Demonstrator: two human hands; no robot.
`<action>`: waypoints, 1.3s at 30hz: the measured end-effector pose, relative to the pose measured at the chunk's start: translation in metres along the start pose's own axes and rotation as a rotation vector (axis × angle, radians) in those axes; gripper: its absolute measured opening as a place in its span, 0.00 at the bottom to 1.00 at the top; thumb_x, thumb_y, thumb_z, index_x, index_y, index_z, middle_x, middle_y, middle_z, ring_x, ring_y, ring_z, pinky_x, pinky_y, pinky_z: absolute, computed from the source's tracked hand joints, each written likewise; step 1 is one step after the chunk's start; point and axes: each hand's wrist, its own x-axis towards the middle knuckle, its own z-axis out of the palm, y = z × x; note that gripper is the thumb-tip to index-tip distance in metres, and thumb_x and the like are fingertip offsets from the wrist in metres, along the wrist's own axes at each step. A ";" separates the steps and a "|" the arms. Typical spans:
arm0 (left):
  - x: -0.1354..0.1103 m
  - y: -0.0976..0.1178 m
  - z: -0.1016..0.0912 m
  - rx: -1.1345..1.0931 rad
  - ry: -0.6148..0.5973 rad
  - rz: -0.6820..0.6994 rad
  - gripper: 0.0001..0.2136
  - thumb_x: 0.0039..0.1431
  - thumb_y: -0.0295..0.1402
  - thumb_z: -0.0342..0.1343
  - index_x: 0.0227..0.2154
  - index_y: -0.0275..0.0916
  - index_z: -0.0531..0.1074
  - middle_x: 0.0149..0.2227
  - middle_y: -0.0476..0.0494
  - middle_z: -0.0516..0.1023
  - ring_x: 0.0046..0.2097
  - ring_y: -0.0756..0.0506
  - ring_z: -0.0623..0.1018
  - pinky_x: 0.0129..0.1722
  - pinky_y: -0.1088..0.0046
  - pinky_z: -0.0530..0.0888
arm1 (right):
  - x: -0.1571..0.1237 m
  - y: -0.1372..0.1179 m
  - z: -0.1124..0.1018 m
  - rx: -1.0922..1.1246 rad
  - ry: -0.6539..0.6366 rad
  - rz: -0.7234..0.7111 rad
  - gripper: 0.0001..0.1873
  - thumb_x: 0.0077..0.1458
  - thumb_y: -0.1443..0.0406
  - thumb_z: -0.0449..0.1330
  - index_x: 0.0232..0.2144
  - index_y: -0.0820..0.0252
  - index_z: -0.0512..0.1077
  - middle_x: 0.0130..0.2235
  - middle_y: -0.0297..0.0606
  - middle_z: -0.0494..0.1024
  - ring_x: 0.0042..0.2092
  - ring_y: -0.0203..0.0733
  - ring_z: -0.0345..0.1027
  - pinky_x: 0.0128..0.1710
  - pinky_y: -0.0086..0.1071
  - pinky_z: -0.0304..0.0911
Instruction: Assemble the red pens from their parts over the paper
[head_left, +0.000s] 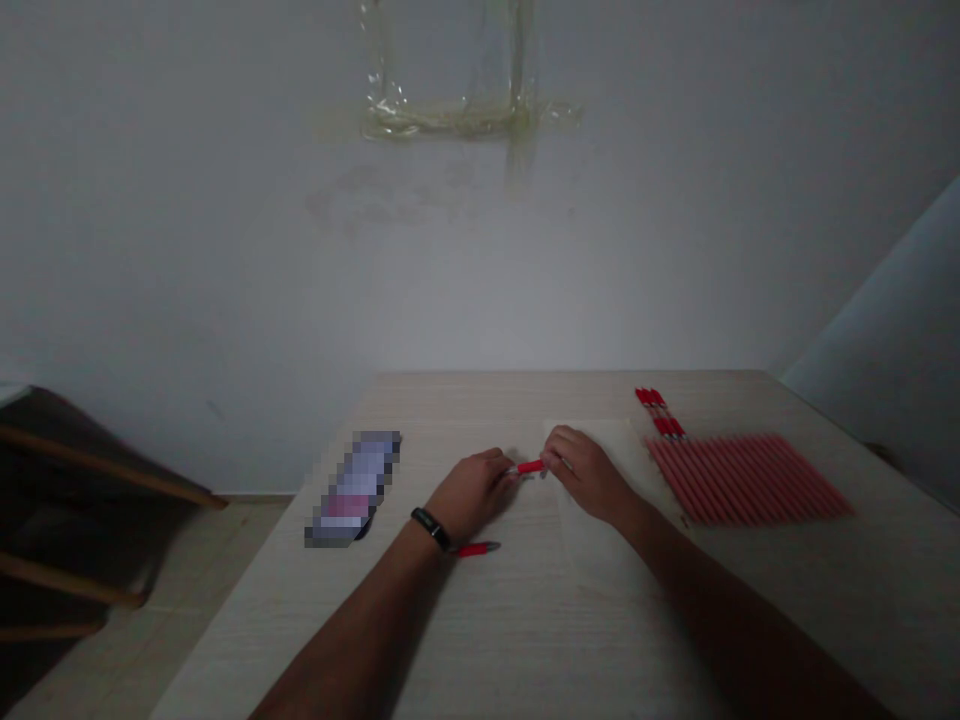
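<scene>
Between my two hands lies a red and white pen [531, 466], held just above the table. My left hand [472, 490], with a black band on its wrist, is closed around the pen's left end. The fingers of my right hand [585, 470] pinch the other end; their tips partly hide it. Close to my left wrist, a second red pen [474, 549] with a grey tip rests on the table, its left part covered by my forearm. A pale sheet [600, 545] appears to lie flat beneath my right hand.
Several red pens [660, 414] lie together at the back right of the table [480, 640]. Nearer, a row of long pink-red sticks [750, 480], perhaps pencils, lies side by side. A blurred-out phone-like object [354, 490] is near the left edge. A wall stands behind.
</scene>
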 end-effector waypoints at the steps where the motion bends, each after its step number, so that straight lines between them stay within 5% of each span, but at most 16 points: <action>1: 0.000 0.000 0.000 0.004 0.009 -0.003 0.16 0.72 0.38 0.45 0.35 0.38 0.75 0.35 0.43 0.74 0.36 0.46 0.74 0.38 0.72 0.67 | 0.000 -0.001 -0.001 0.000 -0.005 -0.002 0.13 0.70 0.63 0.51 0.32 0.57 0.67 0.34 0.37 0.72 0.38 0.42 0.65 0.40 0.36 0.59; 22: 0.000 0.001 0.002 0.054 0.004 0.013 0.14 0.72 0.36 0.46 0.36 0.38 0.75 0.35 0.44 0.74 0.36 0.47 0.75 0.38 0.73 0.68 | 0.001 -0.001 -0.004 0.014 -0.117 -0.054 0.10 0.67 0.58 0.57 0.38 0.58 0.71 0.40 0.39 0.73 0.44 0.43 0.65 0.46 0.37 0.61; 27: 0.000 0.001 0.003 0.050 -0.007 0.027 0.14 0.71 0.35 0.46 0.36 0.38 0.76 0.35 0.44 0.74 0.36 0.47 0.75 0.37 0.73 0.68 | 0.001 -0.002 -0.002 -0.032 -0.128 -0.060 0.17 0.71 0.60 0.50 0.29 0.58 0.68 0.34 0.37 0.71 0.39 0.42 0.64 0.41 0.37 0.60; 32: 0.001 0.002 0.002 0.059 -0.005 0.005 0.15 0.71 0.37 0.46 0.35 0.37 0.76 0.35 0.43 0.75 0.35 0.47 0.75 0.36 0.73 0.67 | 0.000 -0.002 -0.004 0.003 -0.097 -0.047 0.10 0.65 0.58 0.60 0.37 0.58 0.70 0.38 0.37 0.73 0.42 0.43 0.66 0.44 0.36 0.60; 39: 0.001 0.001 0.003 0.075 -0.008 0.002 0.15 0.71 0.37 0.47 0.35 0.37 0.76 0.35 0.43 0.76 0.35 0.47 0.75 0.36 0.73 0.67 | 0.000 0.001 0.002 -0.053 -0.137 -0.064 0.14 0.69 0.57 0.54 0.32 0.58 0.70 0.35 0.37 0.73 0.40 0.43 0.66 0.43 0.37 0.60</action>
